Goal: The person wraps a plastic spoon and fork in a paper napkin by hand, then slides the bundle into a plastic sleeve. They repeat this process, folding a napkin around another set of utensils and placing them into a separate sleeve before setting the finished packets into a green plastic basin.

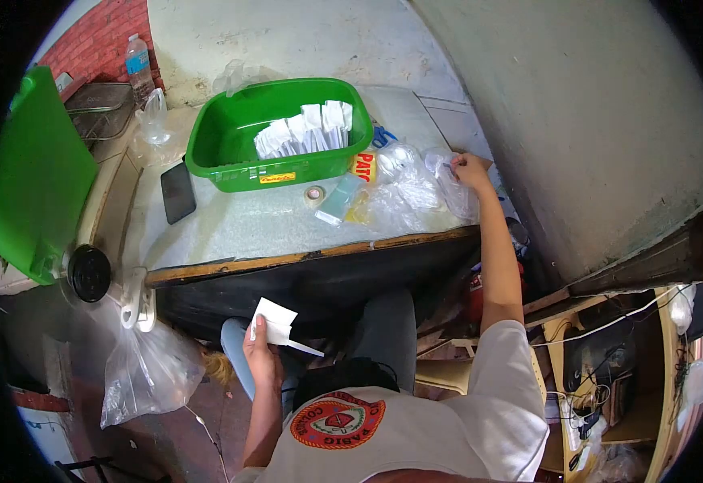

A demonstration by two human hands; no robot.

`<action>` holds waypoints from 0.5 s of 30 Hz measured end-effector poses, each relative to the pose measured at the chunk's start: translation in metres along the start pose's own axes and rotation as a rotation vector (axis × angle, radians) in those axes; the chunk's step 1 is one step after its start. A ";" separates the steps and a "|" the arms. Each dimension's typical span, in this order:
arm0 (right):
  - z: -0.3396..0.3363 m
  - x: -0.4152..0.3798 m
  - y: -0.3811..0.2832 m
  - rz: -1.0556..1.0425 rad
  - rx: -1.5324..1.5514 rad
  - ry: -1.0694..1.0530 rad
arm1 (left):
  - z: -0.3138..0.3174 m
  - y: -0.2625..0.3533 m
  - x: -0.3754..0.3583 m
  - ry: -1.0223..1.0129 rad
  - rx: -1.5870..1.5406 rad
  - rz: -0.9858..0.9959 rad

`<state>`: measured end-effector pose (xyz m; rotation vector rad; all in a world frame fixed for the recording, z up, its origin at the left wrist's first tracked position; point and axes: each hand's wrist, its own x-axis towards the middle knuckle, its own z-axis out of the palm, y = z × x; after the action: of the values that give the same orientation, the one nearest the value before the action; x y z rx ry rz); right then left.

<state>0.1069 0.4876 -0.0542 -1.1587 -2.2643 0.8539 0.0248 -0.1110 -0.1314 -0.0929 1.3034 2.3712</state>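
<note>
My left hand (263,362), low over my lap, is closed on a folded white paper piece (274,320). A narrow white strip (306,348) sticks out from its lower right side. My right hand (470,171) reaches to the table's right end, fingers pinched at the top of a clear plastic bag (457,197); what lies between the fingertips is partly hidden. More crumpled clear plastic (416,187) lies left of that bag. Many similar white folded papers (307,129) stand in rows inside a green basin (230,179).
On the table (239,229) lie a dark phone (178,193), a tape roll (313,196), a pale green packet (340,200) and blue-handled scissors (382,135). A water bottle (139,68) stands back left. A plastic bag (150,374) hangs off the left edge. A wall (609,145) rises right.
</note>
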 end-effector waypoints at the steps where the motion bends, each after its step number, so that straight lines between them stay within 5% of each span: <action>1: -0.004 -0.002 -0.002 0.040 0.064 -0.078 | -0.002 -0.001 0.001 -0.008 -0.003 0.003; 4: -0.001 0.002 0.006 -0.151 0.002 -0.020 | -0.004 -0.005 0.004 -0.019 0.005 0.000; 15: -0.009 -0.039 -0.031 -0.192 -0.165 0.089 | 0.003 -0.007 0.002 -0.002 0.021 -0.022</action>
<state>0.1168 0.4438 -0.0306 -1.0054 -2.3612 0.5399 0.0260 -0.1042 -0.1362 -0.0983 1.3190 2.3380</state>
